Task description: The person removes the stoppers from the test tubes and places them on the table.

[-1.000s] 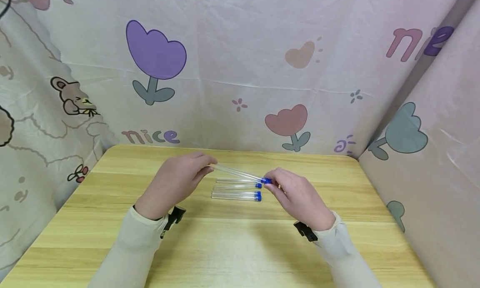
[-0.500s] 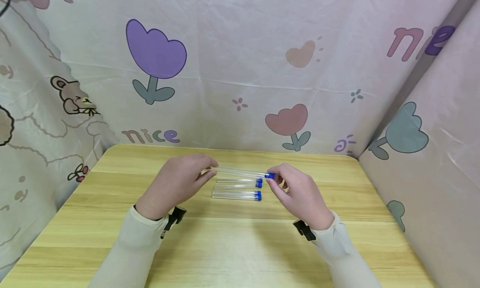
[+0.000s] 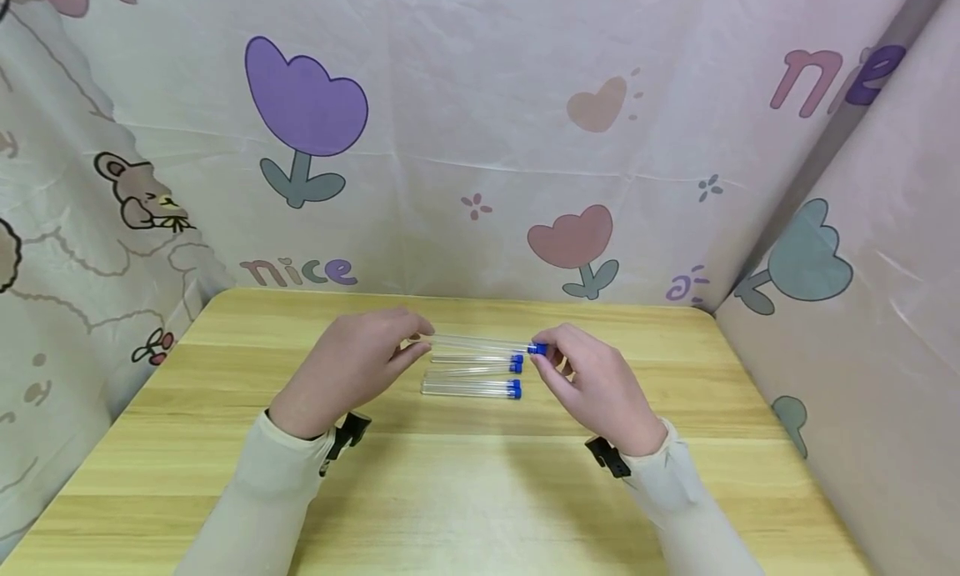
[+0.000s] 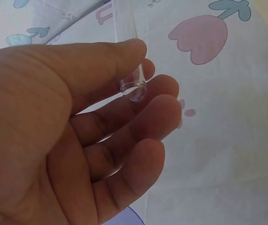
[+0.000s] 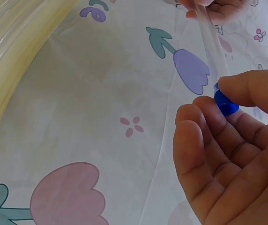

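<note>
A clear test tube with a blue cap is held level between both hands, above the table. My left hand pinches its rounded closed end between thumb and index finger; in the left wrist view that end pokes out below the thumb. At the other end my right hand pinches the blue cap with thumb and fingertips, its other fingers curving below. Several more capped test tubes lie side by side on the table just nearer to me, blue caps to the right.
The wooden table reaches back to a printed cloth hanging behind it. More cloth closes in the left and right sides. A small black camera is strapped at the left wrist, another black camera at the right.
Over the last second the right hand has drawn the capped end up and slightly right, bringing the tilted tube nearly level. The left hand has kept its pinch. Tubes on the table have not moved.
</note>
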The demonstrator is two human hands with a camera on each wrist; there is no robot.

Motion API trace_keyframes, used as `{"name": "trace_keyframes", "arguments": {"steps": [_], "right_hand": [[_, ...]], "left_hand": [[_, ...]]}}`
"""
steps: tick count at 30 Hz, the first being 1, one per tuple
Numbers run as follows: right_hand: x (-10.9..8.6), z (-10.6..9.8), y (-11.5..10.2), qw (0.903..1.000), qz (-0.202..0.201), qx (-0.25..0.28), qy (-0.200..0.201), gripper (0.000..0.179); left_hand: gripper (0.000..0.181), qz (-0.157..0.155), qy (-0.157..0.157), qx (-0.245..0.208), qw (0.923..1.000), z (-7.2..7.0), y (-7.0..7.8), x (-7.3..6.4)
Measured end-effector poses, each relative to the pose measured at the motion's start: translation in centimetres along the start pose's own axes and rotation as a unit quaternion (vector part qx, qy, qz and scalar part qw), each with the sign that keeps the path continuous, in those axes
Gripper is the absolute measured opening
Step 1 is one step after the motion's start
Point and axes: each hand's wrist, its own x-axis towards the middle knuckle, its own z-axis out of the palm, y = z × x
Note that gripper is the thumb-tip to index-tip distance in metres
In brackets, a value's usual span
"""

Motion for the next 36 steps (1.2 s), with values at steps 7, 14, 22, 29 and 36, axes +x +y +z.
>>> {"name": "trace_keyframes", "arguments": {"steps": [7,14,22,29,36], "right_hand": [[0.05,0.05,0.10,1.0000,0.005,0.004,-0.002,0.013],[-0.08,-0.01,0.18,0.9999,0.009,-0.002,-0.006,0.013],[-0.02,0.02,0.11,0.9998,0.017,-0.005,-0.013,0.011],[-0.03,0.33,0.26,0.9999,0.009,-0.005,-0.009,0.011],[-0.06,0.57,0.26,0.9998,0.012,0.001,-0.013,0.010]], "left_hand": [[0.012,0.004,-0.008,-0.003,1.0000,0.03,-0.24,0.18],[0.011,0.006,-0.009,-0.011,0.9999,-0.25,-0.08,0.23],[0.011,0.002,-0.013,-0.015,0.9998,-0.31,0.07,0.24],[0.012,-0.005,-0.023,-0.023,0.9995,-0.14,0.06,-0.06],[0.012,-0.014,-0.033,-0.026,0.9990,-0.10,-0.09,-0.18]]}}
